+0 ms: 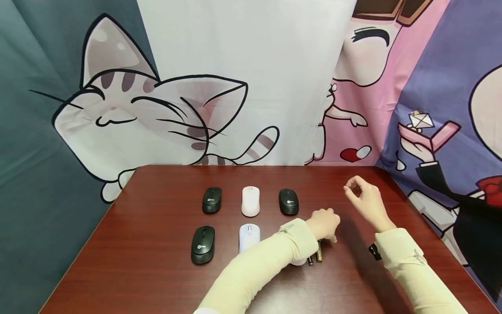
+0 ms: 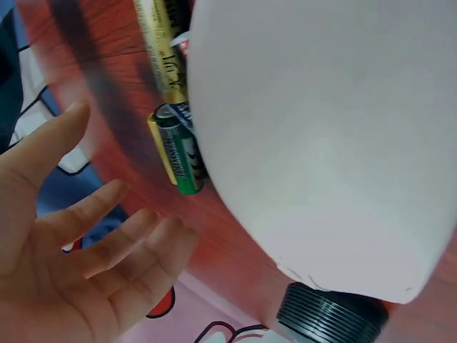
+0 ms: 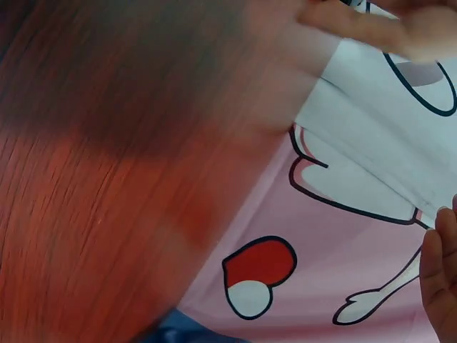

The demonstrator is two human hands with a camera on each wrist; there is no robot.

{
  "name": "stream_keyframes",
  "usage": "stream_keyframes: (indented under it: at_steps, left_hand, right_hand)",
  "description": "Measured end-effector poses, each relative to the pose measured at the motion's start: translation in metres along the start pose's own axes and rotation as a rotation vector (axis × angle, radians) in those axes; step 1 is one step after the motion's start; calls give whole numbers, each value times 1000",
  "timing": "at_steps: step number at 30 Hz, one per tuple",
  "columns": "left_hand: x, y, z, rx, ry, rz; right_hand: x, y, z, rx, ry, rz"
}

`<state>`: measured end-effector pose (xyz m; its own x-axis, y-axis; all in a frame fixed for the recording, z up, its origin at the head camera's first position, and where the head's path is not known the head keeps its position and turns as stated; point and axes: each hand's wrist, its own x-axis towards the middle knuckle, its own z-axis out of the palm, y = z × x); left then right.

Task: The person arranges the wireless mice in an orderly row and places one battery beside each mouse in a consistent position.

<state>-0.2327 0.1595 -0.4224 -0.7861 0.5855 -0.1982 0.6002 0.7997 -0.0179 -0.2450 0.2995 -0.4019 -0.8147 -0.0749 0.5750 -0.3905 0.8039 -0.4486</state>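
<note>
My left hand (image 1: 324, 222) reaches across the right part of the table, over several batteries (image 1: 319, 254) and a mostly covered white mouse (image 1: 299, 262). In the left wrist view its fingers are relaxed and hold nothing. A green and black battery (image 2: 178, 153) and a gold one (image 2: 163, 53) lie there against a large, pale mouse (image 2: 321, 143) close to the camera. To the right of it, my right hand (image 1: 368, 201) is raised above the table, fingers loosely curled round nothing. Only blurred parts of fingers show in the right wrist view.
Two black mice (image 1: 211, 199) (image 1: 289, 201) flank a white mouse (image 1: 250, 201) in the back row. Nearer are a black mouse (image 1: 202, 245) and a pale lilac mouse (image 1: 249, 237), partly behind my left sleeve. A printed curtain (image 1: 251, 52) hangs behind the brown table (image 1: 129, 244).
</note>
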Motion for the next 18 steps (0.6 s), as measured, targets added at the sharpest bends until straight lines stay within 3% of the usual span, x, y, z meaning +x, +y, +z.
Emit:
stream_keyframes:
  at_steps: [7, 12, 18]
  left_hand:
    - [-1, 12, 6, 45, -62, -15]
    - [0, 13, 8, 72, -67, -27]
    - [2, 12, 10, 77, -37, 7]
  right_hand:
    - [-10, 25, -6, -74, -75, -4]
    - [-10, 39, -5, -96, -133, 21]
    - [-8, 51, -5, -117, -149, 21]
